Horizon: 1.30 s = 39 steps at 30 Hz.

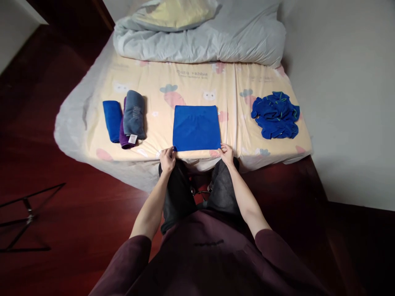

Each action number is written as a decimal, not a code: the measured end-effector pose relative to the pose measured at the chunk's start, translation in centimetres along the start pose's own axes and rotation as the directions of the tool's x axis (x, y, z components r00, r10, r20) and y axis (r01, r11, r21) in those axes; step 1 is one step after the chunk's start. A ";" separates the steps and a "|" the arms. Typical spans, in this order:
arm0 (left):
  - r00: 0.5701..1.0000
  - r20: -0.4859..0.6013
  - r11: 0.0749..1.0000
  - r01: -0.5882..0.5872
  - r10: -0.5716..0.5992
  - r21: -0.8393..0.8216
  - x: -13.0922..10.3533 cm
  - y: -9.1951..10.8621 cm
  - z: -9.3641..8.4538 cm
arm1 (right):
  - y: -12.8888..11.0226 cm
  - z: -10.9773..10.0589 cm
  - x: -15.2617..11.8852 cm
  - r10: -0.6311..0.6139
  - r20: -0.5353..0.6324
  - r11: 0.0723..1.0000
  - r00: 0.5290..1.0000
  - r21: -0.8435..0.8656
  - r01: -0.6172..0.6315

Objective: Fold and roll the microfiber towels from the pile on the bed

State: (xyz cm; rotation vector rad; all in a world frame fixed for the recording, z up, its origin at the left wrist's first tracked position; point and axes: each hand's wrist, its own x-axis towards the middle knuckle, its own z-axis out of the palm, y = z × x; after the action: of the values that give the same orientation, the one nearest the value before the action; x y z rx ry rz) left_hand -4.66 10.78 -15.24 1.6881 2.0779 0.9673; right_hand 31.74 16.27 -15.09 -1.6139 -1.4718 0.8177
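A blue cloth (196, 128) lies spread flat as a rough square on the bed in front of me. My left hand (168, 159) pinches its near left corner, fingers closed. At the near right corner, my right hand (226, 154) has its fingers closed on the cloth's edge. Off to the left sit a folded blue cloth (111, 121), a purple cloth (122, 141) and a grey towel (134, 115) with a white tag, the grey one lying partly over the purple. A crumpled blue cloth heap (275, 116) with green edging rests on the right.
The bed sheet (197, 88) has a carrot and rabbit print. A bunched pale quilt (200, 45) with a yellowish pillow (179, 14) fills the far end. The wall (345, 90) borders the bed's right side. Black tripod legs (29, 218) stand on the dark red floor at left.
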 end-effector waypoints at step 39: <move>0.996 0.027 0.963 0.086 -0.082 -0.254 0.0 -0.8 0.2 | -0.1 -0.7 -1.1 0.068 -0.037 0.995 0.997 0.075 -0.065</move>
State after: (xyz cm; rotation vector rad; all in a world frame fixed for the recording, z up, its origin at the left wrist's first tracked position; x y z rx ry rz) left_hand -5.11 10.78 -15.93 1.4620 1.9033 1.1349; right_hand 32.17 15.07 -14.75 -1.6223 -1.3511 0.8632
